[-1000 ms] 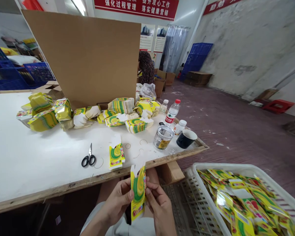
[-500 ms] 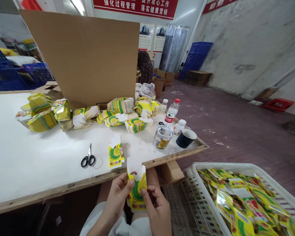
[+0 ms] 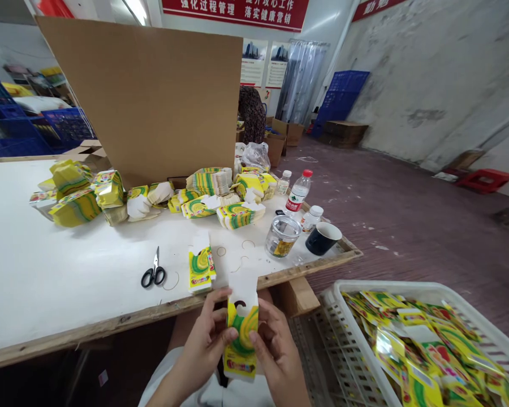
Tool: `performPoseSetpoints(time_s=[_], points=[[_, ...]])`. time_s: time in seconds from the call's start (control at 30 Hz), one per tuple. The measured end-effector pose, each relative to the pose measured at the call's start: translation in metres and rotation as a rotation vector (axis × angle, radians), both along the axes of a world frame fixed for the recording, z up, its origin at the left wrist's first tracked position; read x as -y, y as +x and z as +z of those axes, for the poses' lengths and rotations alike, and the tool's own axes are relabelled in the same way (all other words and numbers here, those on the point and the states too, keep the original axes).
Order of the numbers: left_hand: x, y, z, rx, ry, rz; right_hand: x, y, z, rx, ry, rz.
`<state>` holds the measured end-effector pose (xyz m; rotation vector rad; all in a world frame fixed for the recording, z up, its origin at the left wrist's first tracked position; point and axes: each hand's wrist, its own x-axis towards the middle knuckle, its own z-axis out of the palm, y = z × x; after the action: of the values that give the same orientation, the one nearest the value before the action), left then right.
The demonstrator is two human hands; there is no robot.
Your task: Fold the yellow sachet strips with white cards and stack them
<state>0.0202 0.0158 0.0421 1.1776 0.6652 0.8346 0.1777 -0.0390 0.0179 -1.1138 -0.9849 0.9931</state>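
Both hands share one box [image 3: 242, 319], which is upright above the lap at the near edge of the worktop [image 3: 89, 265]. The left hand [image 3: 206, 342] holds its left side and the right hand [image 3: 280, 353] its right, each grip narrow, with thumbs at the printed front and the other fingers partly hidden. A white flap stands up at the top, a dark notch near its base; whether the box is fully opened out cannot be told. The step in hand looks like shaping or steadying the box between the hands. The next move seems to call for light, even pressure, since thin card could crease. A similar box [image 3: 200, 270] lies on the worktop just beyond, scissors [image 3: 153, 275] to its left; a basket [image 3: 337, 294] of packets [image 3: 432, 345] stands to the right.
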Motion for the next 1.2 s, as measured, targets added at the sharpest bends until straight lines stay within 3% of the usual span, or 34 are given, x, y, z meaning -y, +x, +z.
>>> performPoseSetpoints(time_s=[0.13, 0.27, 0.43, 0.57, 0.67, 0.77, 0.83, 1.0, 1.2], points=[[-0.003, -0.006, 0.006, -0.015, 0.012, -0.113, 0.003, 0.011, 0.006, 0.025, -0.049, 0.128], [-0.002, -0.004, 0.003, -0.017, 0.025, -0.199, -0.001, 0.019, 0.016, 0.182, -0.066, 0.232], [0.002, -0.005, -0.002, 0.009, -0.074, -0.204, -0.006, 0.02, 0.02, 0.326, 0.007, 0.182], [-0.001, -0.008, -0.001, -0.005, -0.066, -0.234, -0.003, 0.017, 0.009, 0.137, 0.001, 0.015], [-0.005, -0.006, -0.003, -0.094, 0.007, -0.124, -0.001, 0.022, 0.005, 0.075, -0.029, -0.113], [-0.007, -0.003, -0.005, -0.189, 0.074, -0.023, -0.003, 0.026, 0.007, 0.176, -0.095, 0.029], [-0.007, -0.002, -0.003, -0.218, 0.1, -0.034, -0.005, 0.026, 0.007, 0.248, -0.123, 0.105], [-0.006, -0.004, 0.002, -0.191, 0.13, -0.131, -0.012, 0.02, 0.005, 0.363, -0.157, 0.04], [-0.005, -0.001, 0.0, -0.104, 0.053, -0.131, -0.014, 0.012, 0.006, 0.383, -0.249, 0.075]])
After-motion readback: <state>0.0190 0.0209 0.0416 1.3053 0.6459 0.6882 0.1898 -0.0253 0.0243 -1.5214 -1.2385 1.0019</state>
